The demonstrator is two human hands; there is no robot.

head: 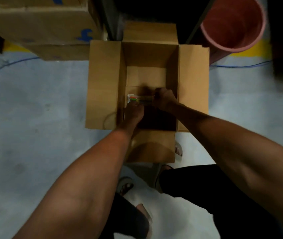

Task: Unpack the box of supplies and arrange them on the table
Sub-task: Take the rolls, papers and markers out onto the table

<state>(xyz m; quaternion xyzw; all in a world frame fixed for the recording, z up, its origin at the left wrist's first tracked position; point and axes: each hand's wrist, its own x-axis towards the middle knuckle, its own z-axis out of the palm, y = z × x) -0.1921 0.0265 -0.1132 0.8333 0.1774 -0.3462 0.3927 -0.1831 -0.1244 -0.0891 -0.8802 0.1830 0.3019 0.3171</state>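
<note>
Probably light, stiff and a bit slippery: pack of markers (138, 99) deep inside open box (148, 83), left hand (133, 112) and right hand (164, 99) fingers curled on its ends.

Dim, warm-toned picture; the pale floor (34, 104) catches the most light, while the top edge sinks into black; deep shadow fills the near inside of the open box (150, 80); motion blur softens the hands and upper corners; wide-angle bending curves the edges.
</note>
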